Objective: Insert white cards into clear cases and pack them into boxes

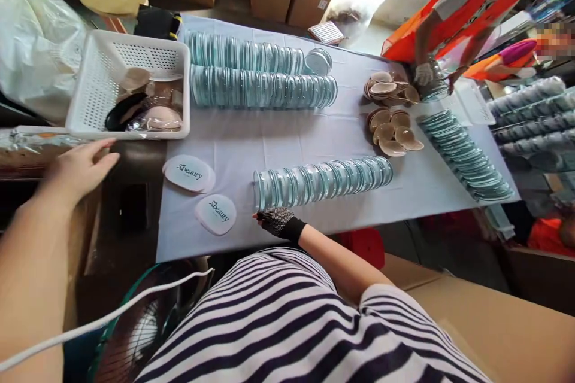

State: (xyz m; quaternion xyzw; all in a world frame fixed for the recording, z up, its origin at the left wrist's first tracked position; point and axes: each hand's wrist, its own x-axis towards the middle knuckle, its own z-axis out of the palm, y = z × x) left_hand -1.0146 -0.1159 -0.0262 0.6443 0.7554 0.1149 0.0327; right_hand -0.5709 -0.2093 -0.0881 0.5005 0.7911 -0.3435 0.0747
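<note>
My bare left hand [87,170], fingers apart and holding nothing visible, reaches beside the near side of a white perforated basket [130,135]. Brown and black cup-shaped pieces and one in clear wrap [159,118] lie in it. A black mesh fingerless glove covers my right hand [276,221]; it is closed at the left end of a row of clear round cases [323,182], and anything inside its fingers is hidden. Two pale oval pieces printed "Sibeauty" lie on the table to its left, the upper piece [188,173] and the lower piece [216,214].
Two more case rows [265,88] stand along the far side of the white-covered table [233,140]. Brown cup piles [395,131] lie to the right, near another row [467,155]. A co-worker's gloved hand [423,74] handles cases. A fan [139,335] stands below left.
</note>
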